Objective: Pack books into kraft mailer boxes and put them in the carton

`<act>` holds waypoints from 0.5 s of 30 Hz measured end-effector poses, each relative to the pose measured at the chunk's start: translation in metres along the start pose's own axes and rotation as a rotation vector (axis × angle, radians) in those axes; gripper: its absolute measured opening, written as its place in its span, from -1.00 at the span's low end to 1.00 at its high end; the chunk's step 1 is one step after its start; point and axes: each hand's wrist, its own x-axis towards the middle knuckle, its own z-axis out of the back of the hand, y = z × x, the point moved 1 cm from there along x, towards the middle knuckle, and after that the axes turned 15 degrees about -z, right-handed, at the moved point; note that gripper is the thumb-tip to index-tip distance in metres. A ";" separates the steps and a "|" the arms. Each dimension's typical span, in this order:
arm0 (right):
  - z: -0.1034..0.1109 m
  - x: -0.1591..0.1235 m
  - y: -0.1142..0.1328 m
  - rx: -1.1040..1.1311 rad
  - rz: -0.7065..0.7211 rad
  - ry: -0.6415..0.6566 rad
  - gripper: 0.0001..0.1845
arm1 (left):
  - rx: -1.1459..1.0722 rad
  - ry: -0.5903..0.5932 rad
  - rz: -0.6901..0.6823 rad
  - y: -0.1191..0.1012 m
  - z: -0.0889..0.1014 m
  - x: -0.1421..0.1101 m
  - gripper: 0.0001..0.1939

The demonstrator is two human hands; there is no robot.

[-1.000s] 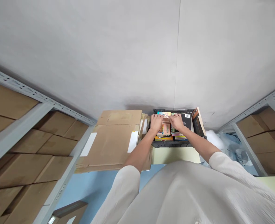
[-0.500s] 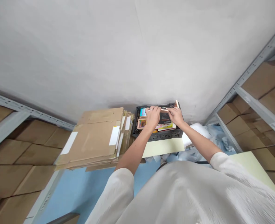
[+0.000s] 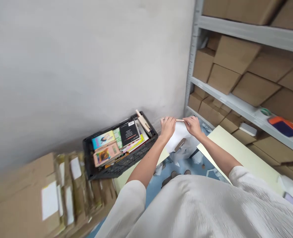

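Note:
Between my two hands is a thin book (image 3: 179,120), seen edge-on as a narrow pale strip. My left hand (image 3: 168,127) closes on its left end, with a ring on one finger. My right hand (image 3: 192,126) pinches the right end. To the left of my hands stands a black plastic crate (image 3: 133,155) against the wall. In it lie a black book (image 3: 129,133), a blue and yellow book (image 3: 103,140), a pinkish book (image 3: 107,154) and several others. A pale item (image 3: 143,121) leans up in the crate's right corner.
Flattened cardboard boxes (image 3: 19,198) are stacked at the left. A pale yellow tabletop (image 3: 243,158) extends at the right, beside a metal rack (image 3: 235,99) of cartons. Tape and an orange-and-blue item (image 3: 285,125) sit on a shelf. Crumpled wrapping (image 3: 186,152) lies on the blue floor.
My view has swung right. Both hands have moved off the crate to its right, carrying the thin book. The black book in the crate now shows fully.

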 end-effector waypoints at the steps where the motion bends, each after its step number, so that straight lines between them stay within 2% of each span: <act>1: 0.009 -0.008 -0.015 -0.017 -0.040 -0.021 -0.55 | -0.025 0.026 -0.044 -0.010 -0.009 0.011 -0.58; 4: 0.031 -0.036 -0.054 -0.069 -0.162 -0.075 -0.55 | -0.085 0.108 -0.158 -0.037 -0.037 0.036 -0.55; 7: 0.045 -0.071 -0.085 -0.120 -0.274 -0.123 -0.56 | -0.127 0.192 -0.272 -0.061 -0.069 0.052 -0.58; 10: 0.053 -0.111 -0.106 -0.182 -0.369 -0.130 -0.58 | -0.147 0.282 -0.366 -0.085 -0.102 0.057 -0.63; 15: 0.061 -0.168 -0.139 -0.276 -0.521 -0.054 -0.62 | -0.187 0.464 -0.482 -0.129 -0.153 0.057 -0.63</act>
